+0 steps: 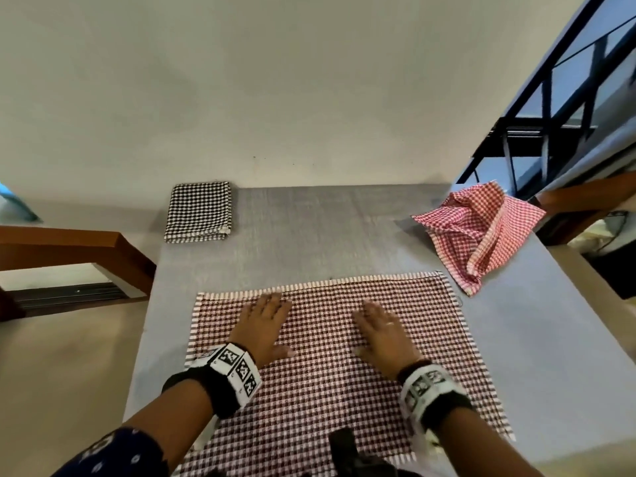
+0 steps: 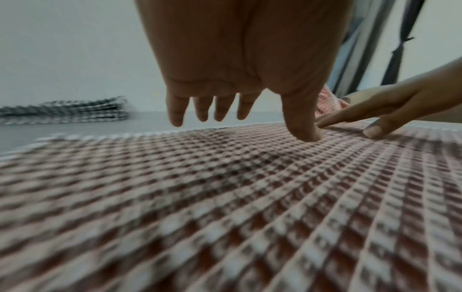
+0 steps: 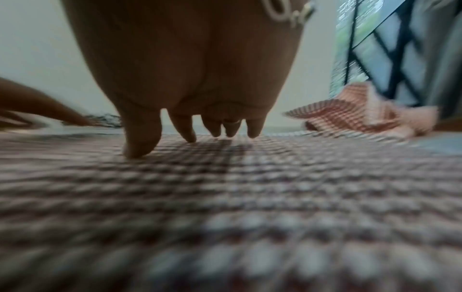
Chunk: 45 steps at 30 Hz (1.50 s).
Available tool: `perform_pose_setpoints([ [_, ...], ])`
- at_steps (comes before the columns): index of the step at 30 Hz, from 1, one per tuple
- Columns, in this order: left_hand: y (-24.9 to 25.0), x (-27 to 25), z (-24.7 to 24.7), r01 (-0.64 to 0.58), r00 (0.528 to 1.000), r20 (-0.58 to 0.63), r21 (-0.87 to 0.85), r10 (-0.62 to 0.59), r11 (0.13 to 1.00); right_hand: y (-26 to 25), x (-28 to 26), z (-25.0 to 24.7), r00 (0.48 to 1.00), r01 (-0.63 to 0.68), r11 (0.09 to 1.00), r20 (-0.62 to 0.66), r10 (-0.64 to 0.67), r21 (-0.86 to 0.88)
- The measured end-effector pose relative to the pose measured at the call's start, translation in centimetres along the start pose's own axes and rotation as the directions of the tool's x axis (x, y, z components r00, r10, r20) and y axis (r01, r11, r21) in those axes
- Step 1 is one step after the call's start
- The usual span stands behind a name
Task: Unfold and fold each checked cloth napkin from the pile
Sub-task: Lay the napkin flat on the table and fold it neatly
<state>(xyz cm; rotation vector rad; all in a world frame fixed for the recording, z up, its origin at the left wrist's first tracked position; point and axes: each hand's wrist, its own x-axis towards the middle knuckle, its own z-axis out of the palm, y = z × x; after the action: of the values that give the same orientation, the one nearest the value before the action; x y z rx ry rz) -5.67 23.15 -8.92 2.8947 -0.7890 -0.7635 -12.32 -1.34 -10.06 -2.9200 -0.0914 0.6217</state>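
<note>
— What lies around the spread napkin (image 1: 337, 356)?

— It lies flat on the near part of the grey table (image 1: 309, 218). A folded black-and-white napkin (image 1: 199, 212) sits at the far left corner, well apart. A crumpled pink napkin (image 1: 478, 228) lies at the far right, its lower tip just beside the spread one's far right corner. A wooden bench (image 1: 79, 249) stands off to the left, and a barred window (image 1: 568, 98) is on the right.

— And the hands?

— The left hand (image 1: 263, 327) and right hand (image 1: 382, 333) rest palm-down on the dark red napkin, fingers straight, gripping nothing. Nothing lies between them.

— Any writing?

— No words can be read. Both wristbands (image 1: 234, 371) carry black-and-white square code patterns only.
</note>
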Motion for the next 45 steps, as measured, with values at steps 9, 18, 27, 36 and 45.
perform_pose_setpoints([
  [9, 8.0, 2.8, 0.7, -0.12, 0.986, 0.125, 0.041, 0.114, 0.992, 8.2, -4.5, 1.4, 0.969, -0.248, 0.957, 0.041, 0.244, 0.153],
  [18, 15.1, 5.3, 0.0, -0.206, 0.974, 0.113, 0.086, 0.196, 0.975, 14.9, -15.1, 3.5, 0.82, -0.509, 0.82, -0.141, 0.554, 0.261],
  [27, 22.3, 6.0, 0.3, -0.029, 0.987, 0.162, 0.182, -0.001, 0.983, 18.0, -16.4, 3.9, 0.75, -0.58, 0.71, -0.079, 0.657, 0.399],
  [36, 27.4, 13.4, -3.6, -0.226, 0.958, -0.16, 0.079, 0.236, 0.971, 17.8, -16.1, 3.8, 0.884, -0.446, 0.791, 0.063, 0.464, 0.419],
  [45, 29.3, 18.9, -4.7, -0.48, 0.864, 0.042, 0.371, 0.502, 0.795, 18.5, -17.2, 3.9, 0.906, -0.383, 0.763, 0.05, 0.421, 0.521],
])
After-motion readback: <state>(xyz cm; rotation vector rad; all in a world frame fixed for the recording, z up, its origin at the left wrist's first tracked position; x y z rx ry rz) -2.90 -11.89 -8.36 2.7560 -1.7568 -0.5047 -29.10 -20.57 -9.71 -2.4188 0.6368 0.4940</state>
